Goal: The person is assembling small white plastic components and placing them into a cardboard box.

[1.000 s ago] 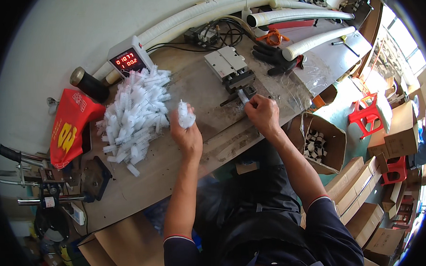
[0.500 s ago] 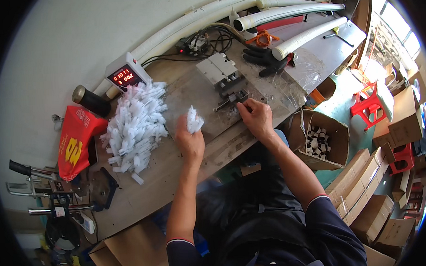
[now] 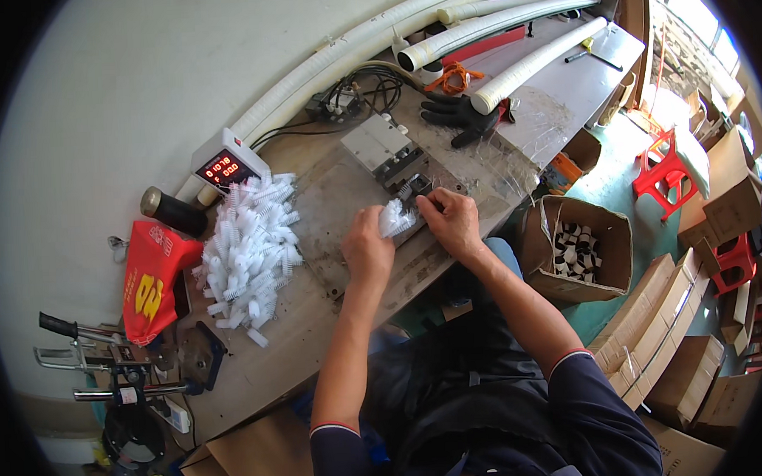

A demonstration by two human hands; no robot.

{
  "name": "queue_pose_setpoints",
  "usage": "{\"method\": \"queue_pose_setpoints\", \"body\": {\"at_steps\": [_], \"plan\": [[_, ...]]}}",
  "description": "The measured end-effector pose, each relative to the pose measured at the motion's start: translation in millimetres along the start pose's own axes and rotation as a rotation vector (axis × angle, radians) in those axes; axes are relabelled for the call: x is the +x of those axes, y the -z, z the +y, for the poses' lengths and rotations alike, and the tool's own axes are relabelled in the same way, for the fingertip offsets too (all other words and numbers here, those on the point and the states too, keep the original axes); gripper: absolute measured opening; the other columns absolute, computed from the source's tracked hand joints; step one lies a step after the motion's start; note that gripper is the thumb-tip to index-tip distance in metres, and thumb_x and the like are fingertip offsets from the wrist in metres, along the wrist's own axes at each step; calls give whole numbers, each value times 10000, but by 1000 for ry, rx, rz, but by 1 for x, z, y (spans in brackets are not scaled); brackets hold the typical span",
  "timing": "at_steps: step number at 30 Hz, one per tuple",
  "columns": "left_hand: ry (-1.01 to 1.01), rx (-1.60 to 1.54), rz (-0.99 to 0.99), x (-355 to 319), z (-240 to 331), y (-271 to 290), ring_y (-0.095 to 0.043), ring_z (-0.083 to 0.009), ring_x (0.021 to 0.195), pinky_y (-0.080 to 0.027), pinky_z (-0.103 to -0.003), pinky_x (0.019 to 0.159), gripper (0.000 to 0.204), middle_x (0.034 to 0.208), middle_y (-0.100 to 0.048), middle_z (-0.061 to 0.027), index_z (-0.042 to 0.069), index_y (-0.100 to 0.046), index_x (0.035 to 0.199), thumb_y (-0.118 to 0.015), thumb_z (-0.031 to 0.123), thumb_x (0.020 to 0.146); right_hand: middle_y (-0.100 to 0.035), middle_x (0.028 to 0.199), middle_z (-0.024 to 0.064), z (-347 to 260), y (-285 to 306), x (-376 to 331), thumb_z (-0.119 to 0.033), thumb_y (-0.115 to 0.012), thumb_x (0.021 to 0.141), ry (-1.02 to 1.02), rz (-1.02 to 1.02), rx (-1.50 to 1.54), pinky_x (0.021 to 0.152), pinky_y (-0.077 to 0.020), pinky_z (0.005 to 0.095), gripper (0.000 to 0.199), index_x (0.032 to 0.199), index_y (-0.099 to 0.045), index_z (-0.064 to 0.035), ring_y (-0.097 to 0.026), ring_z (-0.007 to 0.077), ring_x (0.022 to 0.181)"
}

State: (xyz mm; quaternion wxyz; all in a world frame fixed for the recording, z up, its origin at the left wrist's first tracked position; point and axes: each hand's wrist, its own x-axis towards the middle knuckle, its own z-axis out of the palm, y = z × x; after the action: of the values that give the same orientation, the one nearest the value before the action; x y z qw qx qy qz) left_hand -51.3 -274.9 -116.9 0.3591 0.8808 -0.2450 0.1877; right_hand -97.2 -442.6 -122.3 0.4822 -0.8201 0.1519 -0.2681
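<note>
My left hand (image 3: 366,247) grips a bunch of small white toothed plastic pieces (image 3: 394,218) over a grey metal plate (image 3: 337,207) on the workbench. My right hand (image 3: 451,222) is right beside it, fingers pinched on a piece at the small metal clamp fixture (image 3: 416,186). A big heap of the same white pieces (image 3: 250,246) lies to the left of my left hand.
A grey counter box with red digits (image 3: 227,162), a black cylinder (image 3: 172,210) and a red bag (image 3: 153,278) sit at left. White foam tubes (image 3: 510,66), a black glove (image 3: 456,115) and cables (image 3: 359,93) lie at the back. An open carton (image 3: 568,234) stands at right.
My left hand has carried its bunch of white pieces rightward to meet my right hand at the clamp fixture. The view has shifted slightly.
</note>
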Motion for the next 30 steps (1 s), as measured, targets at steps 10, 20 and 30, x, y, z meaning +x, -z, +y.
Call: {"method": "queue_pose_setpoints", "body": {"at_steps": [10,20,30], "plan": [[-116,43,118,-31,0,37,-663,-337,896,-539,-429,781,374,969,-641,-103,75,-711,1108,-683,-71,765,-681,806,28,11,10,0,-74,-693,874,-24,-134,408,673,-494,256,191,1042,-720,12,-606,71,743],[-331,68,180,-30,10,33,-691,-317,939,-562,-419,801,363,1044,-674,-96,87,-717,1105,-766,-9,758,-690,879,4,11,19,-3,-46,-688,883,-30,-306,549,701,-490,227,219,1091,-716,16,-588,45,780],[-278,97,-8,-33,9,32,-632,-337,1028,-544,-448,833,530,1051,-647,-101,73,-642,1203,-694,-37,687,-689,844,3,22,16,-1,-119,-707,961,-136,-406,646,603,-448,226,151,1056,-707,-2,-569,53,689]]}}
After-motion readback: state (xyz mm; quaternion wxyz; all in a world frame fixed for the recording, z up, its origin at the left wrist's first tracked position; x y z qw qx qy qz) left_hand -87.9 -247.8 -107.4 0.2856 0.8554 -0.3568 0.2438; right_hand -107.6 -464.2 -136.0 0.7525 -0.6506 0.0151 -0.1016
